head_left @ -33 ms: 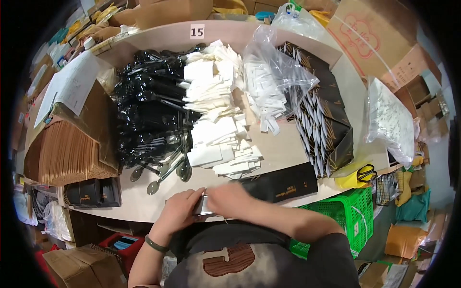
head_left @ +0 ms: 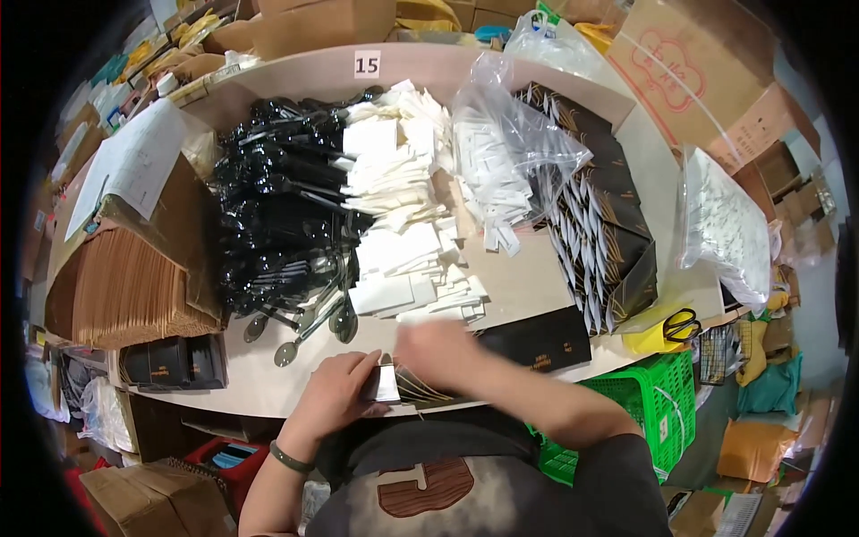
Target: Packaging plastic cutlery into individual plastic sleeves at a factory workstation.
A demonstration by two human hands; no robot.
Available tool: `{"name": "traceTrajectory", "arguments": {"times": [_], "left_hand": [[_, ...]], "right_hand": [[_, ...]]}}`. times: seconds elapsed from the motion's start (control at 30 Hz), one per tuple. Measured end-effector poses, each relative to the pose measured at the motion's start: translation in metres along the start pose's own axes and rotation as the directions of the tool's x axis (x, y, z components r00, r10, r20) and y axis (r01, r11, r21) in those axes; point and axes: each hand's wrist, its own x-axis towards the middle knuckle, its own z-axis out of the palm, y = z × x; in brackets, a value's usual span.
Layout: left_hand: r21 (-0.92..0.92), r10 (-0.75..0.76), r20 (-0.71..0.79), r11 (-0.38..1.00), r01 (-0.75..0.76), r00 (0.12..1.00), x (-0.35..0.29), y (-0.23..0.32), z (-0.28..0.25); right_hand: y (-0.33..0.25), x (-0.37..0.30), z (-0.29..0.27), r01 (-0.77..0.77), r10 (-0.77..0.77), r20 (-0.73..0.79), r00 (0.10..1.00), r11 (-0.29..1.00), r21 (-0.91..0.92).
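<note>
Boxes and bags crowd the room all round a big pale desk (head_left: 528, 277). A large brown carton (head_left: 743, 63) with red marks stands past the desk's far right corner. Along the left edge sits a brown box (head_left: 188, 215), stuffed with thin brown sheets (head_left: 134, 286), with a white paper (head_left: 134, 157) on top. Next to it is a heap of shiny black spoons and forks (head_left: 282, 206), running from near the far edge toward the near one. White flat packets (head_left: 394, 237) are piled right beside it, in the middle. Black packs in a row (head_left: 586, 224) lean along the right side, and a see-through bag (head_left: 492, 143) of white packets lies against them. By the near right corner, below the desk, is a green basket (head_left: 658, 380).

Close to the near edge lies a long black pack (head_left: 537, 340). Left of it, right at that edge, is a black pack with gold lines (head_left: 419, 391), and a small silvery piece (head_left: 385, 385) sits at its left end. Two bare hands are there, close but apart. The left hand (head_left: 342, 387) pinches the silvery piece. The right hand (head_left: 438, 355) is a blur above the gold lines, and I can't tell if it holds anything. Black-handled scissors (head_left: 683, 325) rest by the near right corner.
</note>
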Motion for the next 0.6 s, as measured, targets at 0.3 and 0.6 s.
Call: {"name": "traceTrajectory", "arguments": {"times": [0.3, 0.6], "left_hand": [[-0.075, -0.314, -0.414, 0.947, 0.312, 0.854, -0.058, -0.034, -0.001], [0.089, -0.311, -0.5, 0.91, 0.405, 0.809, -0.029, -0.065, -0.001]], "right_hand": [[0.166, -0.002, -0.054, -0.376, 0.138, -0.578, 0.804, 0.871, -0.316], [0.038, 0.049, -0.033, 0.438, -0.47, -0.112, 0.876, 0.871, -0.223]]}}
